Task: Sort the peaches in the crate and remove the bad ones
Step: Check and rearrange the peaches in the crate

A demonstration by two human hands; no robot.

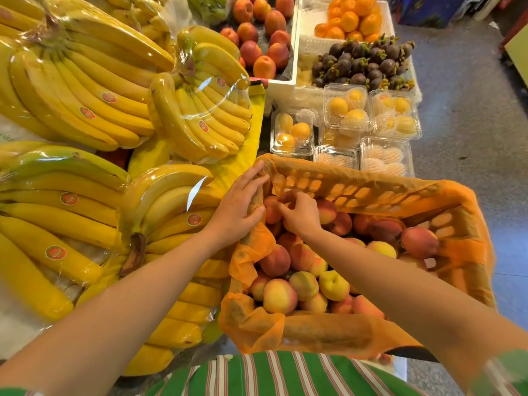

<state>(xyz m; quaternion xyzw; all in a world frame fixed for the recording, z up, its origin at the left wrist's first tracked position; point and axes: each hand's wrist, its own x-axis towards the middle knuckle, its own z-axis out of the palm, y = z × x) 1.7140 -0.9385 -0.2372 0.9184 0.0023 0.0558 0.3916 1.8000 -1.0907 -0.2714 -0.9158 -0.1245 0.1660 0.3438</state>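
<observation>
In the far-left corner of the orange-lined plastic crate (371,185), heaped with red-and-yellow peaches (278,294), the right hand (301,215) curls its fingers round one reddish peach (288,195), while the left hand (240,202) rests straight-fingered along the crate's left rim, holding nothing.

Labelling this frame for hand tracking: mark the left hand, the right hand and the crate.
left hand (243,201): head view, back of the hand.
right hand (302,216): head view, back of the hand.
crate (328,332): head view, near rim under the orange liner.
</observation>
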